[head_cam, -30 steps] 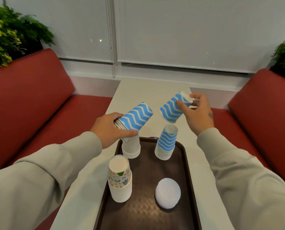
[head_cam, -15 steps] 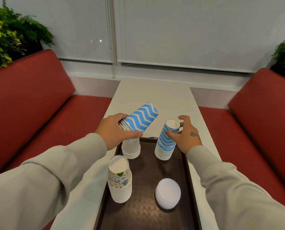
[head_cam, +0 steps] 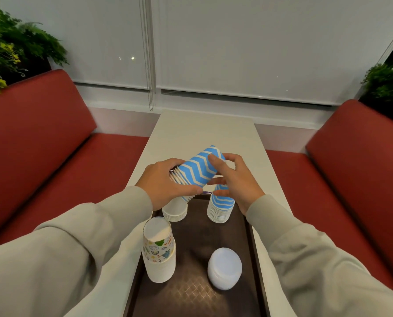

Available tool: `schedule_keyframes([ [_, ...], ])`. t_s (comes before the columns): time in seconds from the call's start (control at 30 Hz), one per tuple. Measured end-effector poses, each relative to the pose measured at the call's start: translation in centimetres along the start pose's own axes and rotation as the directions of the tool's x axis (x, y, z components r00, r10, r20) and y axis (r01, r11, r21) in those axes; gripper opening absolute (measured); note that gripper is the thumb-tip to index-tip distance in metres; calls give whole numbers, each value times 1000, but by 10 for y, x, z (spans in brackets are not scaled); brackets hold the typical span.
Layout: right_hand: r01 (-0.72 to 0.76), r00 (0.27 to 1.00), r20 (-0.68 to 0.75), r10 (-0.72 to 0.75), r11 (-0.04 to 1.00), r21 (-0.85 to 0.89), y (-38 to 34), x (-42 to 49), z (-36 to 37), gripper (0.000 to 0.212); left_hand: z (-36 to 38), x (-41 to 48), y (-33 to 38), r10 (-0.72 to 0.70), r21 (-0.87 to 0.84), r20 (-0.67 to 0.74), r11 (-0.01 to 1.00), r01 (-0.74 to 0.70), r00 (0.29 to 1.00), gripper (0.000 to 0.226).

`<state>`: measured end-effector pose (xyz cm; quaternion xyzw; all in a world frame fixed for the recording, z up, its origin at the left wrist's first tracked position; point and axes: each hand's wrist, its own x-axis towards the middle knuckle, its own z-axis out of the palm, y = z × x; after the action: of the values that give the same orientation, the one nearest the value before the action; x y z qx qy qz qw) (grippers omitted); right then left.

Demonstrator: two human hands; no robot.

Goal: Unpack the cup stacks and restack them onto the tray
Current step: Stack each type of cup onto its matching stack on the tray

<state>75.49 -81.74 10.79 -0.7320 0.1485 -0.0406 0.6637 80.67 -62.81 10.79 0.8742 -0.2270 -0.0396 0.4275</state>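
The left hand [head_cam: 163,186] curled round the rim end of one tilted blue stack [head_cam: 197,171]; the right hand [head_cam: 236,181] pinched its base end. Just below the grip, four stacks [head_cam: 220,209] stood on one tray [head_cam: 197,239].

Dark brown plastic tray [head_cam: 191,236]: near end cut off by bottom edge
Plain white paper cup stack [head_cam: 174,210]: top behind left hand [head_cam: 165,186]
Standing blue zigzag paper cup stack [head_cam: 221,207]: top behind right hand [head_cam: 236,181]
Tilted blue zigzag paper cup stack [head_cam: 197,170]: rims partly under left hand

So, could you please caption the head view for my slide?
Left hand and right hand grip a blue zigzag cup stack above the brown tray.
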Motion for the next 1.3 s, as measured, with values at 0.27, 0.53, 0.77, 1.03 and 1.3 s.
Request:
schedule_keyframes([
  [0.27, 46, 996, -77, -40, 997, 70, 1, 6, -1, 51, -4, 1, -4, -29, 32, 4, 999, 29, 1000, 79],
  [0.53, 162, 937, -324, -130, 984, 74, -6, 30, -34, 56, -13, 1, -19, -76, 60, -32, 995, 78, 997, 71],
  [0.77, 167, 915, -283, -287, 909, -381, 6, 29, -51, 65, -15, 3, -29, -104, 52, -70, 993, 108, 992, 68],
  [1.03, 70, 961, -204, -185, 881, -468, 41, 23, -37, 74, -7, 5, -29, -94, 35, -54, 995, 96, 994, 77],
  [1.3, 144, 923, -266, -280, 889, -435, 23, 15, -24, 45, -2, 5, -24, -101, -12, -19, 995, 101, 995, 88],
])
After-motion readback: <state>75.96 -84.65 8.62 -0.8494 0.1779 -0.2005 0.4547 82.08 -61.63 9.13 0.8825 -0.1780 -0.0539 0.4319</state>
